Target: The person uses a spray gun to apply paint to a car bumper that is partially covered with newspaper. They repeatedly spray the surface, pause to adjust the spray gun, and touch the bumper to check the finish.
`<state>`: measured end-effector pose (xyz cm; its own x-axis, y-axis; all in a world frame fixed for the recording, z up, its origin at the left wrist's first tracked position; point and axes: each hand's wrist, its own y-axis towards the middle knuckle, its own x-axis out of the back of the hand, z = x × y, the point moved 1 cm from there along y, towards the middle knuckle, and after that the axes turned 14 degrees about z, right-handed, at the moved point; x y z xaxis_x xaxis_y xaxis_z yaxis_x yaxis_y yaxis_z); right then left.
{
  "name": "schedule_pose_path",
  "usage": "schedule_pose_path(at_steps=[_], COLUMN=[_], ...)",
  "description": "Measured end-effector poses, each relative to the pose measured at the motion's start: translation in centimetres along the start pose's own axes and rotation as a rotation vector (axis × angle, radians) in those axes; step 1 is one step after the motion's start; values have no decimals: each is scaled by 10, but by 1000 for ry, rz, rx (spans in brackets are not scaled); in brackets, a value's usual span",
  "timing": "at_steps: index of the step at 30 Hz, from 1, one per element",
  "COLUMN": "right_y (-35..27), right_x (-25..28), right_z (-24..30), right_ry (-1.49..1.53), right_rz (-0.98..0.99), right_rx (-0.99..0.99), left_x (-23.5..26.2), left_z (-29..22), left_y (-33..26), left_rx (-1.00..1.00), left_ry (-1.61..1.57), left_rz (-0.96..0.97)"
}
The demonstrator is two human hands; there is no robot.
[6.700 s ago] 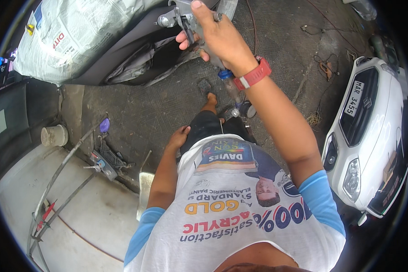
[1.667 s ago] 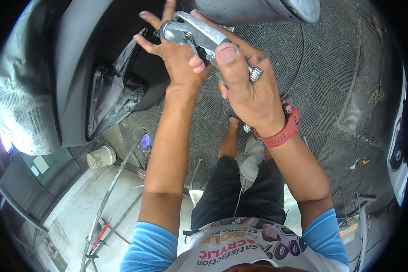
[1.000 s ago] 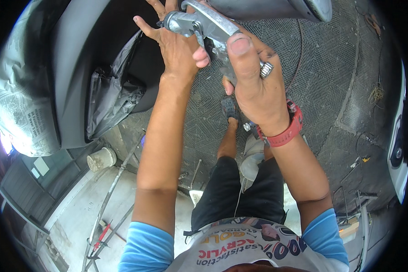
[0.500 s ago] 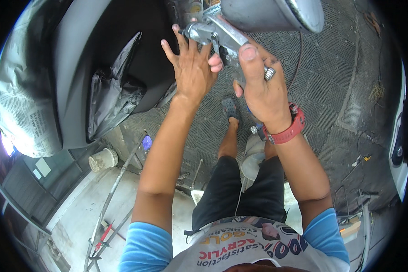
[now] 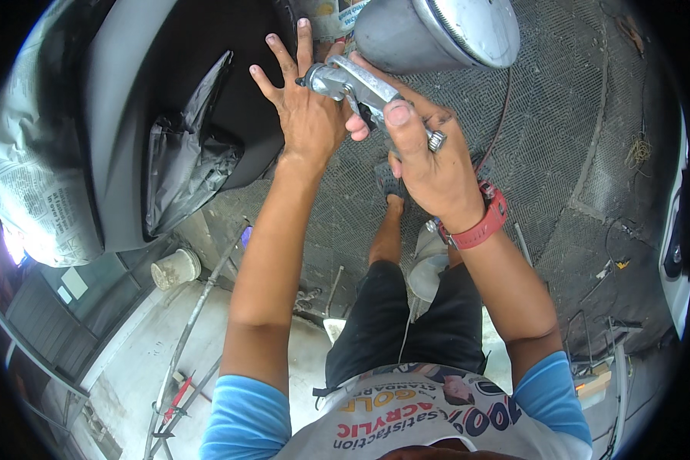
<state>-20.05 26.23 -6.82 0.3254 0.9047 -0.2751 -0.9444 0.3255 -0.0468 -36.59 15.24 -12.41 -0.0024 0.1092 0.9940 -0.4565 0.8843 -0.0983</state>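
My right hand (image 5: 429,165) grips the handle of a metal spray gun (image 5: 353,80), thumb up along its body; a ring is on one finger and a red watch on the wrist. The gun's grey metal cup (image 5: 437,31) sits at the top of the view. My left hand (image 5: 303,107) is spread open with fingers apart, its palm against the gun's nozzle end, in front of a black vehicle panel (image 5: 176,84). A hose (image 5: 502,123) runs down from the gun.
Newspaper masking (image 5: 31,169) and black plastic sheet (image 5: 184,169) cover parts of the black vehicle at left. A white bucket (image 5: 176,268) stands below it. Metal rods (image 5: 192,337) lie on the concrete. A white car (image 5: 678,253) is at the right edge.
Both hands and the spray gun rose toward the top of the view. My left hand went from curled around the gun's front to spread flat with fingers apart.
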Motion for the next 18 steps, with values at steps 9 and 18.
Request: schedule_pose_path(at_steps=[9, 18], right_y=[1, -5], right_x=[-1, 4], right_z=[0, 3], right_ry=[-16, 56], right_rz=[-16, -36], right_rx=[17, 35], left_x=[22, 16], left_z=[7, 11], left_y=[24, 19], left_rx=[-18, -54], left_ry=[7, 38], left_rz=[-84, -1])
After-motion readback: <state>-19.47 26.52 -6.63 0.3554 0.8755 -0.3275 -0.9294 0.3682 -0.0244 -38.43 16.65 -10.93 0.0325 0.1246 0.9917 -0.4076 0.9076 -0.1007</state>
